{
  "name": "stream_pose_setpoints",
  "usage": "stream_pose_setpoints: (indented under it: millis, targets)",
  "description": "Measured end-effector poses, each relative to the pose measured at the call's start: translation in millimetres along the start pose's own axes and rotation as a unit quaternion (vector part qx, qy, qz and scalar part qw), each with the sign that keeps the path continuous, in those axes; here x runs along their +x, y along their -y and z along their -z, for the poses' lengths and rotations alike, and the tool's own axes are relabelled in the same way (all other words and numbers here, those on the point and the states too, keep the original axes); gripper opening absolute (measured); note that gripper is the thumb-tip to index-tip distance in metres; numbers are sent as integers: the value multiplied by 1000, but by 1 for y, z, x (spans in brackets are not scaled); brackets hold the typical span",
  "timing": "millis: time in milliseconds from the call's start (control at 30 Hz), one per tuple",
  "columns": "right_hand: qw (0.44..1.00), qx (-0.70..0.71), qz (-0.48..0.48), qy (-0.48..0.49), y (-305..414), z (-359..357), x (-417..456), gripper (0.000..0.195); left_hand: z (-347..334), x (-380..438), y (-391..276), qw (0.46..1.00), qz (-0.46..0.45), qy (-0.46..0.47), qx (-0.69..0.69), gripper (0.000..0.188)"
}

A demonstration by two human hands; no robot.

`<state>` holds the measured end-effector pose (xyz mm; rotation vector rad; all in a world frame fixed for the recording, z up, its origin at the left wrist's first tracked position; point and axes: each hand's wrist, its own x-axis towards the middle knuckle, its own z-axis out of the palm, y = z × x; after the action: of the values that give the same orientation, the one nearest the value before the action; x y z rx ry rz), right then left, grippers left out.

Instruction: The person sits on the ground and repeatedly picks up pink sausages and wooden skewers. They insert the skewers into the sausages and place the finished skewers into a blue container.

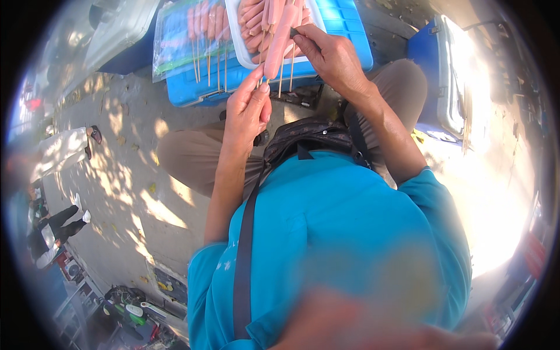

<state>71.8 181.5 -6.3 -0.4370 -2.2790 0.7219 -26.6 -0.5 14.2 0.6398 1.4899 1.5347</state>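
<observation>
My left hand (249, 103) pinches the wooden stick under a pink sausage (280, 43), which stands slanted above the near rim of a white plastic tub (238, 41). Beside that sausage is my right hand (330, 57), its thumb and forefinger closed on a small dark object (294, 33), perhaps a blade or its handle, touching or nearly touching the meat. Many more sausages (253, 22) fill the tub, several with sticks pointing towards me. To the left, skewered sausages (209, 22) lie on or in a clear plastic bag (168, 48). Tub and bag rest on a blue lidded box (350, 43).
A blue cool box with a white lid (446, 78) stands at the right, a bundle of thin sticks (467, 118) at its side. Another pale-lidded blue container (118, 39) is at the upper left. Two people (65, 223) are farther left on the sun-dappled pavement (122, 175).
</observation>
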Motion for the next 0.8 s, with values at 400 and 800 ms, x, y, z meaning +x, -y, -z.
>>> stream_pose_setpoints:
  millis: [400,800]
  targets:
    - [999,17,-38,-28,-7,0,6,21,0,-2,4,1000,-9,14,5,43]
    - [989,102,-68,84,25,10,-23,21,2,0,4,998,-43,28,-34,46]
